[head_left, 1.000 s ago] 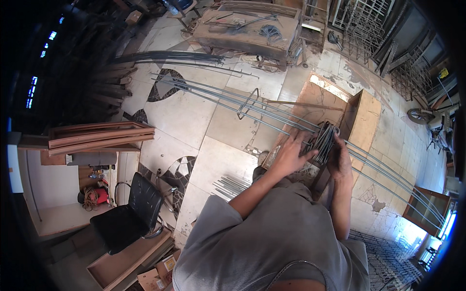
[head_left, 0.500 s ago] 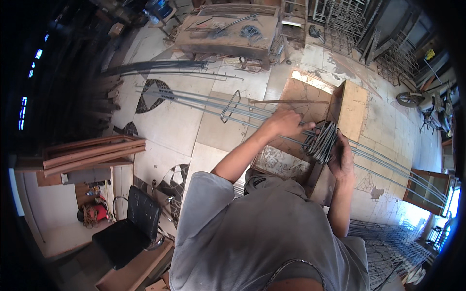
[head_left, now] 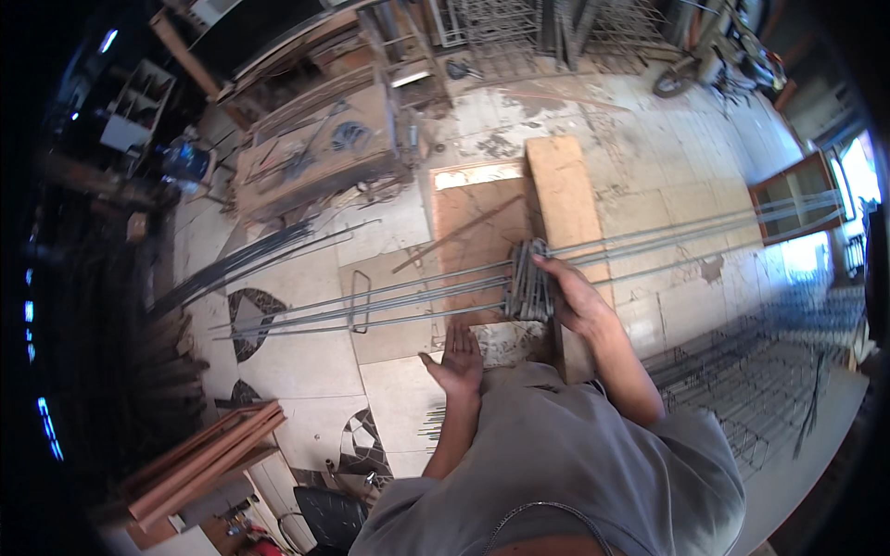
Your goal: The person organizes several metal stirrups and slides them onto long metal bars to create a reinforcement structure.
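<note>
Long thin steel rods (head_left: 436,284) run across in front of me from left to right. A tight bundle of bent metal stirrups (head_left: 529,283) sits around them near the middle. My right hand (head_left: 579,298) grips this bundle from its right side, thumb near the top; some of its fingers are hidden. My left hand (head_left: 456,361) is below the rods, palm up, with its fingers stretched out and nothing in it. Farther left, a single rectangular stirrup (head_left: 360,301) hangs around the rods, apart from the bundle.
Under the rods stands a wooden box-like frame (head_left: 570,190), with a thin stick (head_left: 459,233) lying across its brown panel. Dark rods (head_left: 236,259) lie on the floor at left. A low workbench (head_left: 311,153) is behind. Wire mesh (head_left: 742,389) lies at right, a motorcycle (head_left: 723,69) far right.
My left hand has left the rods beside the bundle, drawn back toward my body and opened. My right hand stays on the stirrups. The whole view has turned.
</note>
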{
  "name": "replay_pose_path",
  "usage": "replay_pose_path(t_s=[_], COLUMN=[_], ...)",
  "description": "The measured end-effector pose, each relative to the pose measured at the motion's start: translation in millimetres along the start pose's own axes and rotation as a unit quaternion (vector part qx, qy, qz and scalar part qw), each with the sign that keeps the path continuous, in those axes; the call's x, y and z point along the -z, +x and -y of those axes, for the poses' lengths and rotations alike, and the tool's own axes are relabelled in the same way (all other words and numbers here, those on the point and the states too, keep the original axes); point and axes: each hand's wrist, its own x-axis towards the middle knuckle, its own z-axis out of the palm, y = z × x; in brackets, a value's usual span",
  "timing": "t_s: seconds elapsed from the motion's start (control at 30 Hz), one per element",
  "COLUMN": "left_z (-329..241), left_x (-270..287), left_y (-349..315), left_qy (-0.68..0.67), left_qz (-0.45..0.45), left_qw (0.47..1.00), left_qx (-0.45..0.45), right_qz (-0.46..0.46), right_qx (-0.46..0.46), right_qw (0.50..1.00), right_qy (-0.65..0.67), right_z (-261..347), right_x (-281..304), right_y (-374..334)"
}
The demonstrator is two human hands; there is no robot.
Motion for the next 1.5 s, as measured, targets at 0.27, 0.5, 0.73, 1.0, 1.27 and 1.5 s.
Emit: replay_pose_path(t_s=[0.27, 0.5, 0.73, 1.0, 1.27, 1.5], left_z=[18, 13, 12, 12, 10, 8], left_x=[-53, -63, -67, -71, -74, -96], left_y=[63, 58, 51, 51, 48, 33], left_qy=[-0.003, 0.043, 0.093, 0.072, -0.057, -0.013], left_qz=[0.31, 0.308, 0.303, 0.276, 0.277, 0.306], left_qw=[0.951, 0.951, 0.948, 0.958, 0.958, 0.952], left_qx=[0.002, -0.006, -0.025, -0.014, 0.043, 0.026], right_qz=[0.009, -0.001, -0.017, 0.013, 0.017, 0.042], right_qx=[-0.011, -0.007, 0.003, 0.014, -0.006, 0.035], right_qw=[1.0, 0.998, 0.998, 0.999, 1.0, 0.998], right_qy=[0.01, -0.056, -0.054, -0.035, -0.015, 0.016], right_z=[18, 26, 31, 30, 35, 33], right_x=[-10, -4, 2, 9, 7, 13], right_y=[-17, -17, -24, -24, -30, -38])
